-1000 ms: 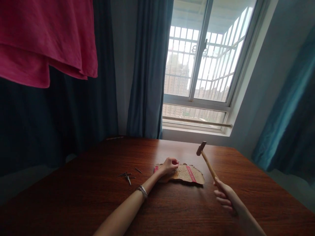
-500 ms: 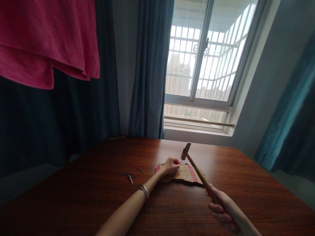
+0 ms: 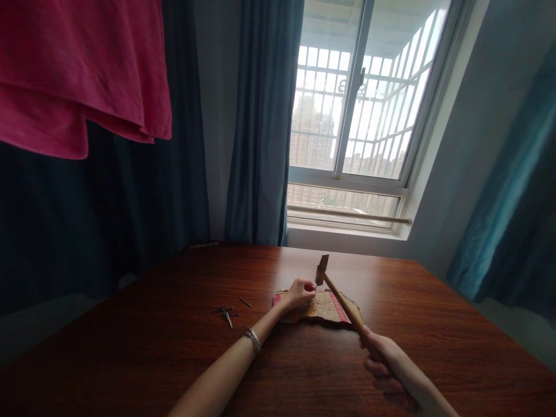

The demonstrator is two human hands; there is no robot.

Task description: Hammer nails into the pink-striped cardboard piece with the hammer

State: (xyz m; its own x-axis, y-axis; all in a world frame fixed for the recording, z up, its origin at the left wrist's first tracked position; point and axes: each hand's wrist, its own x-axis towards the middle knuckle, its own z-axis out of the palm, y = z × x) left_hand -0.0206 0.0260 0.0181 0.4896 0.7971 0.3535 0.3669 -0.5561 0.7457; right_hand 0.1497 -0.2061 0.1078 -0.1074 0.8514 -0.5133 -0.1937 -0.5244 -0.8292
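A dim room with pale walls surrounds a wide, glossy red-brown wooden bench (image 3: pixel 130 353), which runs back to the wall under a barred window (image 3: pixel 324 116). Blue curtains (image 3: pixel 260 145) hang at either side of the window, and a deep pink cloth (image 3: pixel 87 75) hangs at the upper left. A pale rod (image 3: pixel 347 214) crosses the lower part of the window.

Past the middle of the bench lies a ragged-edged piece of cardboard (image 3: pixel 324 311), tan with red-pink bands and dotted with dark specks. The hammer (image 3: pixel 346 305) slants over its right part, the wooden handle gripped in the right hand (image 3: pixel 386 362), which is just nearer than the cardboard. The left hand (image 3: pixel 299 294) rests over the cardboard's left part, fingertips closed in a pinch on a slim nail (image 3: pixel 316 288) — the hammer's head is right by it, though whether they touch I cannot tell. A silvery bracelet (image 3: pixel 252 340) circles the left wrist. Loose nails (image 3: pixel 227 316) lie left of the cardboard — most in a small heap, one apart.
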